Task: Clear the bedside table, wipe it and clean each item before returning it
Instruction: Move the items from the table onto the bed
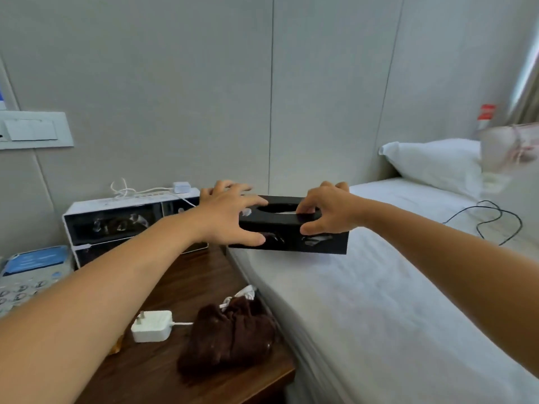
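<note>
Both hands hold a black tissue box at the edge of the bed.

The tissue box (291,228) sits on the white bed (379,287), just beside the bedside table (189,287), its oval opening facing up. The left hand (230,217) grips the box's left end, thumb on the front face and fingers curled over the top. The right hand (326,212) grips near the opening, thumb on the front edge, fingers bent over the top. On the wooden table lie a crumpled brown cloth (233,333), a white charger (151,326) with its cable, and a black-and-white box (122,225) against the wall. A telephone (26,275) sits at far left. A pillow (437,161) and a black cord (490,220) lie on the bed.
</note>
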Demonstrator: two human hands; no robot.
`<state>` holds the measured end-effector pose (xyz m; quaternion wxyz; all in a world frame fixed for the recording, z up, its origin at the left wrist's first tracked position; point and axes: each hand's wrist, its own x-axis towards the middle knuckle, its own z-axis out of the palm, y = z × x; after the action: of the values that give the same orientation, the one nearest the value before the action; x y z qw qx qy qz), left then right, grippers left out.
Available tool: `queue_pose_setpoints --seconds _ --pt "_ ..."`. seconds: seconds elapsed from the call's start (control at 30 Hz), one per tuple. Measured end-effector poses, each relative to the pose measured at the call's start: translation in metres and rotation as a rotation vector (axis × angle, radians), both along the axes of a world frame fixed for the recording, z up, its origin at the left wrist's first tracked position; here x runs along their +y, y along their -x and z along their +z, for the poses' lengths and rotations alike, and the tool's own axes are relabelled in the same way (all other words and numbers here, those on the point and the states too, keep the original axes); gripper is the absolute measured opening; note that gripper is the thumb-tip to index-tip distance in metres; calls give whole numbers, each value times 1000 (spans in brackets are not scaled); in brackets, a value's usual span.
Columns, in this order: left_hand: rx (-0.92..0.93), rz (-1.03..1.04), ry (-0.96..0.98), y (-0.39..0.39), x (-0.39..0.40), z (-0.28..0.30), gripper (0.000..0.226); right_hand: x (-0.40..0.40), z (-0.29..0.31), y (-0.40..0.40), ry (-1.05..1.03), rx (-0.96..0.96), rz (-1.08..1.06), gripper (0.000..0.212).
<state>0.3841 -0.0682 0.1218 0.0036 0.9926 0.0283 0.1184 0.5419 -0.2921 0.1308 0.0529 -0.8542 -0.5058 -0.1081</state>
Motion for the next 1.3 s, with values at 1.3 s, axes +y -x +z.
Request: queue_pose_setpoints --seconds 1.3 --pt "280 173 -152 122 89 -87 34 103 -115 59 483 418 300 67"
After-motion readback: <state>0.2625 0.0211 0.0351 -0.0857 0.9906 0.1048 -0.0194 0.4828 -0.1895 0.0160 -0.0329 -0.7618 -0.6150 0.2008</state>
